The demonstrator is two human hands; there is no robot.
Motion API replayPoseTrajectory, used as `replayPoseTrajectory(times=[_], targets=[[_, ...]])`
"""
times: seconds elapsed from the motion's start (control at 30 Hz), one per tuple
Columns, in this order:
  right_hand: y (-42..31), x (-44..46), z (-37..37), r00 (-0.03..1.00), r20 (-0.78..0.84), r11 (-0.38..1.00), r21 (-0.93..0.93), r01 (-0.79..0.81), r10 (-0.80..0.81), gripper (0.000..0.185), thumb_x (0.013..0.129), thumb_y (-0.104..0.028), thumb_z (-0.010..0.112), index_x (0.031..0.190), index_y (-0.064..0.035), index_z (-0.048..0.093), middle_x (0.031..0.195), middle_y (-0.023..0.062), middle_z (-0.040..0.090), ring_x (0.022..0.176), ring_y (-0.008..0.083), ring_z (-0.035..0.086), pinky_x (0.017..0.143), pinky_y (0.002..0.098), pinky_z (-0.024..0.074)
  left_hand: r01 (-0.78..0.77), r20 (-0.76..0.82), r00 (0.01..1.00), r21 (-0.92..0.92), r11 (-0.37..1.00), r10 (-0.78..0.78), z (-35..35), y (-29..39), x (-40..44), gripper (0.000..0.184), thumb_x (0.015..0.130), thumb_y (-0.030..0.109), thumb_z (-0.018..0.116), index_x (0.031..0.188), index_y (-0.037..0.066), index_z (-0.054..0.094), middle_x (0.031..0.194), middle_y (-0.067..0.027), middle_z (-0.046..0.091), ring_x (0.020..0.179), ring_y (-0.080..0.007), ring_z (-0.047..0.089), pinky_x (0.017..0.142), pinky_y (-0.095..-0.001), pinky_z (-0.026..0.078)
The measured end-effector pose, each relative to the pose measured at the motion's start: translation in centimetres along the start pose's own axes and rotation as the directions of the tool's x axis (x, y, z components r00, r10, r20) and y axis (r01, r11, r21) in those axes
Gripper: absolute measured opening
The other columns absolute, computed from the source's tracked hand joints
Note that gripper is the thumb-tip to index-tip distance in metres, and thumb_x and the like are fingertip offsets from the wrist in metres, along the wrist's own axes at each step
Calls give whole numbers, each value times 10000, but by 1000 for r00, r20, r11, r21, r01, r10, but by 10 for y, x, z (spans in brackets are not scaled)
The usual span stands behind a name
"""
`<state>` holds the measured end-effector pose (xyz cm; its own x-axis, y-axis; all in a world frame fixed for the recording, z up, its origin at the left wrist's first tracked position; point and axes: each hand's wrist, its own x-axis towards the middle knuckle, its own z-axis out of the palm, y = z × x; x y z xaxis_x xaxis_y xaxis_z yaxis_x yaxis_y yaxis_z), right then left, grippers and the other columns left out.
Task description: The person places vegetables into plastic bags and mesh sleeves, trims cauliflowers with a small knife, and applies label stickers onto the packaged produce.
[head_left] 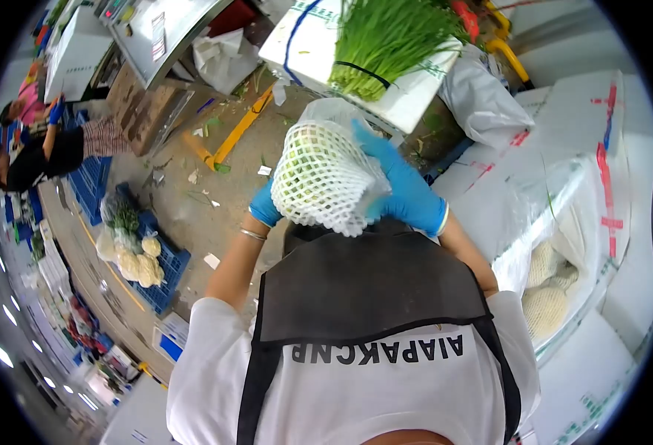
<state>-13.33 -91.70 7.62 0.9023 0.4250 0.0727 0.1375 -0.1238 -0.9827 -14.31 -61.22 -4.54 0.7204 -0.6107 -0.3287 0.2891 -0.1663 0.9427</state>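
Note:
A pale green vegetable in a white foam net sleeve (325, 178) is held up in front of my chest; its kind is hard to make out through the mesh. Clear plastic (330, 113) shows at its far end. My left hand (266, 205), in a blue glove, supports it from the left, with most fingers hidden behind the net. On the right side, my right hand (409, 187), also gloved in blue, grips the sleeve between thumb and fingers. A black apron (371, 285) covers my chest just below.
A bundle of green stalks (378, 52) lies on a white foam box (304, 55) ahead. To my right, a plastic-lined box holds several netted items (547, 304). Wrapped vegetables (137, 263) sit on a blue pallet (169, 256) at left. Co-workers (41, 152) stand far left.

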Motion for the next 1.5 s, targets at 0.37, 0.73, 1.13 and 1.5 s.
replayPoseTrajectory(times=[0.37, 0.73, 1.13, 1.5], targets=[[9, 181, 154, 959, 237, 988, -64, -143, 154, 316, 814, -101, 579, 1120, -75, 653, 1080, 158, 642, 1007, 298, 599, 860, 373, 496, 295, 58, 955, -258, 920, -290, -238, 42, -36, 520, 817, 123, 692, 1291, -24, 537, 1232, -85, 613, 1052, -157, 601, 925, -295, 486], [5, 337, 261, 929, 370, 961, -256, 104, -1, 212, 846, -279, 595, 957, -100, 619, 840, 172, 649, 747, 365, 641, 659, 408, 511, -1, -171, 985, 35, 999, 7, -306, 100, -109, 469, 817, 217, 713, 1204, -21, 594, 1147, -120, 635, 1027, -158, 585, 898, -323, 469], [77, 621, 221, 661, 748, 994, -107, 31, 60, 445, 853, -258, 681, 1243, -60, 599, 1113, 96, 668, 975, 208, 629, 908, 330, 494, 2, -504, 702, -705, 709, -503, -395, 82, -120, 387, 846, 136, 655, 1174, -61, 598, 1098, -125, 664, 959, -201, 650, 848, -322, 522], [289, 931, 53, 996, -84, 486, -869, -88, 29, 503, 876, -378, 574, 1273, -72, 536, 1330, 201, 511, 1203, 369, 498, 1010, 427, 410, -205, -478, 494, -876, 436, -727, -445, 64, -103, 409, 863, 97, 605, 1245, -36, 543, 1162, -126, 639, 1027, -248, 639, 891, -368, 531]])
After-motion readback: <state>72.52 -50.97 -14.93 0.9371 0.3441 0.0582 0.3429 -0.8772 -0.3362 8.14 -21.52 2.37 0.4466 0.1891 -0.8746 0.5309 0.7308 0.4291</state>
